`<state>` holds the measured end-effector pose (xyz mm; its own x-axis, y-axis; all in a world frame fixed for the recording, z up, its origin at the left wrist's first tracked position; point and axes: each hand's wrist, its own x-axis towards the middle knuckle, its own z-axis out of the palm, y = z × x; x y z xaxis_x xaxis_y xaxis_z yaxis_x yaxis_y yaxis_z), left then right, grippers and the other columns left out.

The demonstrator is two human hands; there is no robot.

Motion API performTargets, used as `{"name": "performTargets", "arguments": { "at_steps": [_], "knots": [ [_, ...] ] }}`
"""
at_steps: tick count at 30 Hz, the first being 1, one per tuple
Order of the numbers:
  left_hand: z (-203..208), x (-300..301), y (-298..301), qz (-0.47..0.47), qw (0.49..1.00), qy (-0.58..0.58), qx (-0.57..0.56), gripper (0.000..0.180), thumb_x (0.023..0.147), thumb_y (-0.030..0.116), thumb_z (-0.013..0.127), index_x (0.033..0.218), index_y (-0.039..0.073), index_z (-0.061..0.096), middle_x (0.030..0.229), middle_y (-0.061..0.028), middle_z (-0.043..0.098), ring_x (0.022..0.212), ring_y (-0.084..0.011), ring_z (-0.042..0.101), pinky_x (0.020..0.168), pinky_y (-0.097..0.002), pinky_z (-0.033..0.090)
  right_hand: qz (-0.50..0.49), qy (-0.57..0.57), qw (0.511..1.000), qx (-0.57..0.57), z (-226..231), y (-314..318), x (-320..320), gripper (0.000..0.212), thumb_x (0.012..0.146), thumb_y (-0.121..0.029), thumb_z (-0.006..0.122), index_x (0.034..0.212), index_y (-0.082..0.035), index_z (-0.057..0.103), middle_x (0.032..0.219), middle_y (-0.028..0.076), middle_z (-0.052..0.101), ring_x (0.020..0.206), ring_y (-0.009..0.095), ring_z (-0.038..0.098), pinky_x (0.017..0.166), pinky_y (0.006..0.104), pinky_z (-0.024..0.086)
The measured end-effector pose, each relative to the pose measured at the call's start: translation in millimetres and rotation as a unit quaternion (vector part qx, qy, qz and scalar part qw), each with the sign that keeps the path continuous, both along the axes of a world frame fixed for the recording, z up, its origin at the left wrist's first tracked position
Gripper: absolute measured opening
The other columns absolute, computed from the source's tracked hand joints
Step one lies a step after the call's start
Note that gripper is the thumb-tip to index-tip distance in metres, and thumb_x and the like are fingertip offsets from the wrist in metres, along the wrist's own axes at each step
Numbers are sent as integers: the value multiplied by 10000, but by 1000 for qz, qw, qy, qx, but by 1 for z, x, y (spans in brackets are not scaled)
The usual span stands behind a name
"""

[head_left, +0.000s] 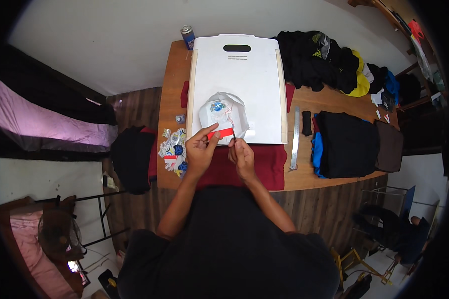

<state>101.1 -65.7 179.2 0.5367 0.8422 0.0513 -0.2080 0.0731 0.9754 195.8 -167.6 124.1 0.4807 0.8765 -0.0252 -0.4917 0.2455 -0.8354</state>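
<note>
My left hand pinches a small red and white piece, which looks like a card or a transfer, over the near rim of a white many-sided dish. My right hand is closed on a thin dark pointed tool, its tip at the right end of that piece. Too little of the tool shows to tell its kind. Inside the dish lie clear film scraps and a blue patterned bit. The dish stands on a large white panel with a handle slot.
Dark red cloth lies under the panel. Left are loose cut pieces and a small jar; a spray can stands behind. Right are a metal ruler, folded black clothes and heaped garments. Another person is at far right.
</note>
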Motion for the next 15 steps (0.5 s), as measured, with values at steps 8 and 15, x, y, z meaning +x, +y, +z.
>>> {"name": "performTargets", "arguments": {
  "at_steps": [8,15],
  "knots": [
    [-2,0,0,1,1000,1,2,316,933,-33,618,1242,-92,589,1039,-123,678,933,-119,644,840,-228,512,1,5,1000,8,1,0,1,334,1070,-323,388,1004,-30,535,600,-54,334,498,44,268,489,217,261],
    [-1,0,-1,0,1000,-2,-4,316,933,-33,618,1240,-95,588,1031,-127,682,927,-114,642,832,-224,512,-1,2,1000,6,2,1,1,330,1070,-323,390,999,-37,539,599,-56,331,498,44,266,488,219,264]
  ]
}}
